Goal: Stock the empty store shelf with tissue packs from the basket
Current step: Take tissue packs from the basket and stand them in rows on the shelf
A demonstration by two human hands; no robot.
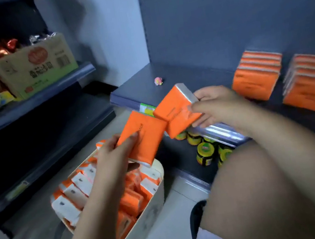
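A cream basket (148, 217) on the floor holds several orange-and-white tissue packs (76, 190). My left hand (113, 158) grips an orange tissue pack (144, 134) just above the basket's far rim. My right hand (214, 105) grips a small bundle of orange packs (176, 110) at the front edge of the dark shelf (138, 85). Two rows of orange packs stand on that shelf to the right, one row (256, 79) nearer the middle and one row (313, 85) at the far right.
A small pink object (158, 81) lies on the shelf's left part. Yellow-lidded jars (205, 153) stand on the lower shelf under it. A cardboard box (33, 65) and snack packs fill the left-hand shelves. My knee (269, 194) is at the lower right.
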